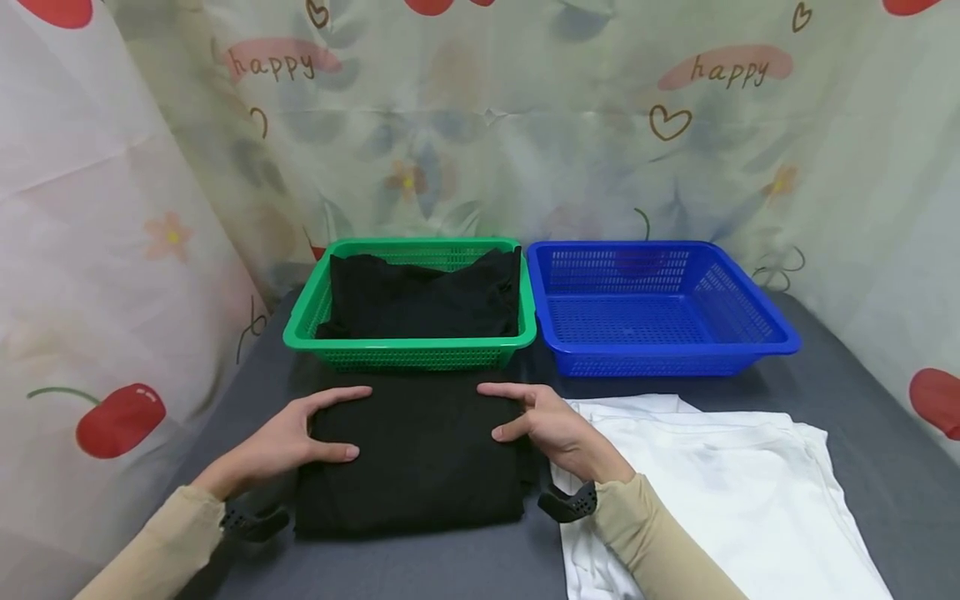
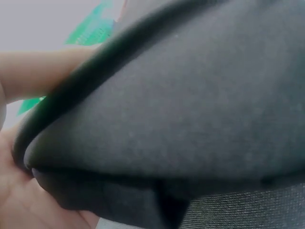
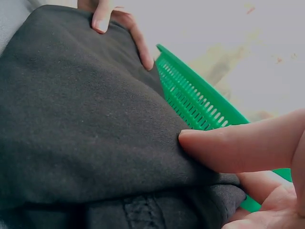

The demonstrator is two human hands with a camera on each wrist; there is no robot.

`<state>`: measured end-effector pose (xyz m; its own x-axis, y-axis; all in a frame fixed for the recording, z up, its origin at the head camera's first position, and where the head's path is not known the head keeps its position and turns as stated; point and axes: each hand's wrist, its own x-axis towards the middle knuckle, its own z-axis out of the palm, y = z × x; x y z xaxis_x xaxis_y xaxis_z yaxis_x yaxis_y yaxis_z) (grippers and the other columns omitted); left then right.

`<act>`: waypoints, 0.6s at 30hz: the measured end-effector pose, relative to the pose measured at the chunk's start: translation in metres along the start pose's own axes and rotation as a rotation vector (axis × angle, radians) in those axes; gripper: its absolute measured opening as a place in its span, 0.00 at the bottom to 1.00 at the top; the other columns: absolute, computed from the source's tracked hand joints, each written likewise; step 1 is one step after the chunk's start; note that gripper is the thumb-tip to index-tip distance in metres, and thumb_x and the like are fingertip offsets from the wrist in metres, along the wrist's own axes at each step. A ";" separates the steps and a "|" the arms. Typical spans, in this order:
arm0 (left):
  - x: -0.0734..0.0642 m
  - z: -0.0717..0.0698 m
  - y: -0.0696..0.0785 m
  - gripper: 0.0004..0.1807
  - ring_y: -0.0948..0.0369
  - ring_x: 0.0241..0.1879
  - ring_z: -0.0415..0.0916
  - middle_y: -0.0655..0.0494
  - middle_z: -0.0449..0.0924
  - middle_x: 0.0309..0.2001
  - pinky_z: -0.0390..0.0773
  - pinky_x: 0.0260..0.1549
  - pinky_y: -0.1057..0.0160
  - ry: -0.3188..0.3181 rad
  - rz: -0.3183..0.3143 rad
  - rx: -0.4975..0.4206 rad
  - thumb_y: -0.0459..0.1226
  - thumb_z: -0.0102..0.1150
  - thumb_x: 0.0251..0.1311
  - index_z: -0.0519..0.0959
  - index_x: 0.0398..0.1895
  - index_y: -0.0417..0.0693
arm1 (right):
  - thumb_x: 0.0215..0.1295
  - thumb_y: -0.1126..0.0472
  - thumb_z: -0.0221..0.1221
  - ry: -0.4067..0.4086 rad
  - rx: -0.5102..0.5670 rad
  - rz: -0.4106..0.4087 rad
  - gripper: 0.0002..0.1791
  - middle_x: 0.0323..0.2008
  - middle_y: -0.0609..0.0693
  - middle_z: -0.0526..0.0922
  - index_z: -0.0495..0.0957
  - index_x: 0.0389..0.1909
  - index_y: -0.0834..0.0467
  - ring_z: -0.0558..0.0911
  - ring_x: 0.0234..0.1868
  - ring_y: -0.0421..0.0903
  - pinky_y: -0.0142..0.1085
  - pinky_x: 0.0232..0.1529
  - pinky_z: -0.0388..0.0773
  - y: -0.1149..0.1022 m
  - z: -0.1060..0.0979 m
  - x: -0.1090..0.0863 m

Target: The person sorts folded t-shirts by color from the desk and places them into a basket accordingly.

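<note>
A folded black garment lies in front of the green basket, its exact kind not clear. My left hand grips its left edge, thumb and index finger on top and the other fingers hidden under the cloth. On the opposite edge my right hand holds it the same way. The right wrist view shows the right thumb pressing on the garment's upper face, with a stitched seam in the layers below. In the left wrist view, the thick folded edge of the black garment rests against the left palm.
The green basket behind the hands holds more black cloth. To its right stands a blue basket with a bare bottom. White folded cloth lies at the right, beside my right forearm. A patterned curtain hangs behind the grey table.
</note>
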<state>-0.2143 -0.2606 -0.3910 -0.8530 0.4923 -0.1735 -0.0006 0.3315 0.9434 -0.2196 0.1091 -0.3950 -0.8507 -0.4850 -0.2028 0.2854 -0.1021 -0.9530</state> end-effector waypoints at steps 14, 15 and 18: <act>-0.002 -0.002 0.005 0.42 0.51 0.56 0.75 0.46 0.72 0.62 0.80 0.45 0.51 0.019 0.019 -0.002 0.39 0.73 0.56 0.64 0.73 0.65 | 0.53 0.82 0.60 -0.041 0.039 -0.024 0.38 0.58 0.61 0.77 0.69 0.68 0.62 0.78 0.57 0.53 0.44 0.56 0.75 -0.007 -0.002 -0.002; -0.002 -0.002 0.005 0.42 0.51 0.57 0.75 0.46 0.72 0.62 0.80 0.46 0.52 0.020 0.022 0.002 0.39 0.73 0.56 0.65 0.73 0.65 | 0.53 0.82 0.60 -0.043 0.042 -0.027 0.38 0.58 0.61 0.77 0.69 0.68 0.62 0.78 0.57 0.53 0.44 0.56 0.75 -0.007 -0.002 -0.002; -0.002 -0.002 0.007 0.41 0.51 0.57 0.74 0.46 0.72 0.62 0.80 0.46 0.52 0.024 0.030 0.007 0.39 0.72 0.56 0.65 0.73 0.65 | 0.53 0.82 0.60 -0.043 0.047 -0.042 0.37 0.57 0.61 0.77 0.69 0.68 0.62 0.78 0.56 0.54 0.44 0.56 0.75 -0.008 -0.003 -0.003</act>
<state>-0.2138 -0.2607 -0.3836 -0.8648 0.4826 -0.1386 0.0285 0.3228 0.9460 -0.2207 0.1137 -0.3875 -0.8430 -0.5161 -0.1519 0.2710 -0.1635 -0.9486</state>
